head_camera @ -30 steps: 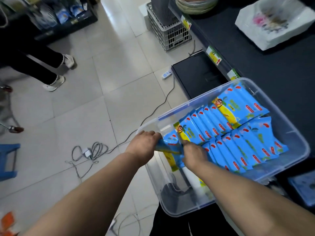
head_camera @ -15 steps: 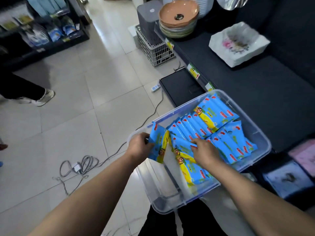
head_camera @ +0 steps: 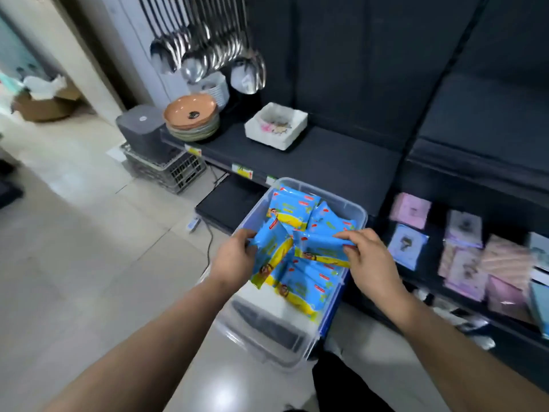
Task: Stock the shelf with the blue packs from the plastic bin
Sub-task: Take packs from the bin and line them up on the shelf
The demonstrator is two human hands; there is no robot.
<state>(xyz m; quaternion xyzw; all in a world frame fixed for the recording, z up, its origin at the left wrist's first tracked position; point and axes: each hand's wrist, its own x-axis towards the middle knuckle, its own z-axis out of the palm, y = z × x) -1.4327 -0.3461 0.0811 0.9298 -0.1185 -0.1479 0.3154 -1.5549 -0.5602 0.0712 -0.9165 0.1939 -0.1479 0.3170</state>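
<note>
A clear plastic bin (head_camera: 352, 208) sits below me at the foot of the shelf, holding several blue packs (head_camera: 292, 211) with yellow and red print. My left hand (head_camera: 233, 260) grips one blue pack (head_camera: 271, 252) by its upper edge, lifted above the bin's left side. My right hand (head_camera: 371, 257) pinches a second blue pack (head_camera: 322, 246) just over the bin's right half. The dark shelf (head_camera: 341, 162) runs behind the bin, with bare board to the right of a white square dish.
On the shelf stand stacked bowls (head_camera: 191, 117) and a white square dish (head_camera: 276, 124); ladles (head_camera: 208, 59) hang above. Pastel packets (head_camera: 463, 248) fill the lower shelf at right. A grey crate (head_camera: 175, 171), a power strip and a cable lie on the tiled floor at left.
My view has tilted up from the floor to the shelf. Both hands have lifted a pack each out of the bin, the right one rising from the row it was reaching into.
</note>
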